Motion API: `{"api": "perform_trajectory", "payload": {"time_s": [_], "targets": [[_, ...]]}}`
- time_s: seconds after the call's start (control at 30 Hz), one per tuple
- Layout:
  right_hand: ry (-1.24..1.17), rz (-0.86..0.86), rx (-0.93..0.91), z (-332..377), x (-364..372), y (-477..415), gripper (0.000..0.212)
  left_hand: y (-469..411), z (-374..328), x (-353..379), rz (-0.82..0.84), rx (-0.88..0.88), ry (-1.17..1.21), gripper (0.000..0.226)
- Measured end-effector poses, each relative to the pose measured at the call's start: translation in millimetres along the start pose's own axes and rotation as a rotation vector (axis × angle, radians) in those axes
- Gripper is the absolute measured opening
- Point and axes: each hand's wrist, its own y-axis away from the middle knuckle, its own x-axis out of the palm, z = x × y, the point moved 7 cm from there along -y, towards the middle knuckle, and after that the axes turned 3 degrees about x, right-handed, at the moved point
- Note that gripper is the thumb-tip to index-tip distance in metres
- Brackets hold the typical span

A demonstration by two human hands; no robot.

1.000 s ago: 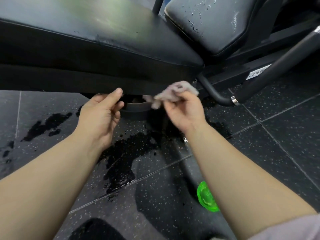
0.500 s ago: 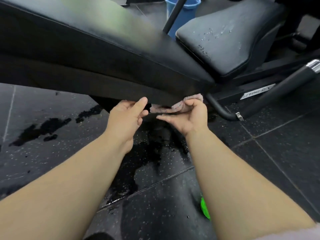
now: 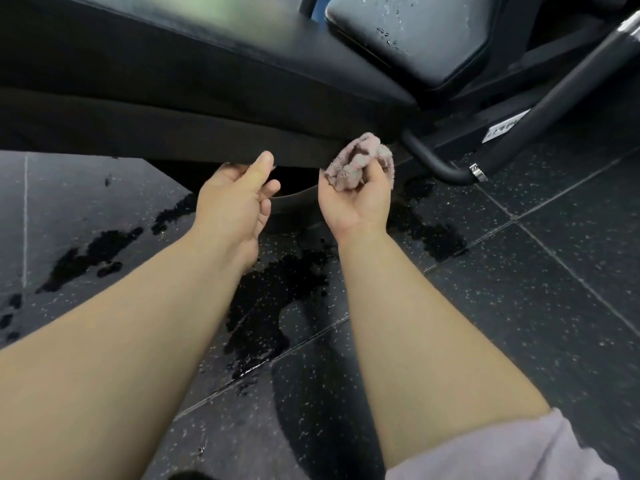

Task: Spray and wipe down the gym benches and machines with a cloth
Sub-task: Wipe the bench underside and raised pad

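Observation:
A long black padded bench fills the upper left of the view. Beyond it a black seat pad carries water droplets. My right hand is palm up just below the bench's lower edge and grips a bunched pinkish cloth. My left hand is beside it, fingers loosely curled, thumb tip near the bench's underside edge, holding nothing.
Black metal frame tubes run down to the floor at the right, with a white label on the base. The dark speckled rubber floor has wet patches under my arms. A round black base sits under the bench.
The cloth, stretched flat between both hands half a second ago, is now bunched in my right hand alone. My left hand has come off it. The view tilted down slightly.

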Motion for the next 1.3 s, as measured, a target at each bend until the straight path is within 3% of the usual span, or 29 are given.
{"api": "perform_trajectory", "payload": {"time_s": [0.1, 0.2, 0.33, 0.47, 0.57, 0.67, 0.73, 0.8, 0.87, 0.9, 0.97, 1.03, 1.17, 1.3], "targets": [[0.066, 0.097, 0.086, -14.4, 5.8, 6.3, 0.021, -0.5, -0.6, -1.1, 0.004, -0.001, -0.013, 0.009], [0.152, 0.069, 0.091, -12.5, 2.1, 6.7, 0.009, -3.0, -0.4, -3.0, 0.013, 0.003, -0.017, 0.009], [0.043, 0.002, -0.034, 15.9, -3.1, -6.5, 0.019, -4.4, 2.6, -1.7, 0.042, -0.006, -0.012, 0.009], [0.152, -0.021, 0.104, -10.8, -8.2, -1.1, 0.025, -8.2, 3.6, -3.1, 0.041, 0.015, -0.008, 0.011], [0.273, 0.100, 0.153, -19.2, -5.5, 5.0, 0.022, -8.6, 7.0, -1.4, 0.078, 0.028, -0.062, 0.010], [0.615, 0.234, 0.149, -8.1, -3.9, 0.8, 0.024, -1.5, 23.6, -3.0, 0.119, -0.005, -0.195, 0.012], [0.993, 0.104, 0.130, 6.2, -18.2, -3.3, 0.023, 1.1, 31.5, -5.8, 0.102, -0.038, -0.202, 0.014], [1.352, -0.111, 0.022, 34.1, -33.3, -4.0, 0.042, 1.5, 35.8, -8.5, 0.079, -0.062, -0.195, 0.013], [1.482, -0.205, -0.077, 59.8, -34.5, -2.1, 0.033, 3.0, 42.0, -7.5, 0.080, -0.087, -0.219, 0.012], [1.430, -0.178, -0.013, 60.5, -32.2, 0.7, 0.025, 4.6, 45.2, -7.3, 0.081, -0.097, -0.232, 0.012], [1.051, -0.103, 0.150, 53.3, -25.3, 9.6, 0.016, 7.1, 50.1, -6.3, 0.073, -0.116, -0.236, 0.013], [0.718, -0.076, 0.116, 53.6, -18.7, 13.6, 0.026, 8.2, 49.8, -5.2, 0.044, -0.144, -0.205, 0.017], [0.434, 0.002, -0.041, 57.5, 0.8, 11.6, 0.029, 10.0, 40.0, 3.1, 0.046, -0.168, -0.119, 0.031], [0.225, 0.026, -0.003, 47.9, 4.8, 14.8, 0.025, 16.7, 30.6, 11.7, 0.080, -0.144, -0.112, 0.037]]}}
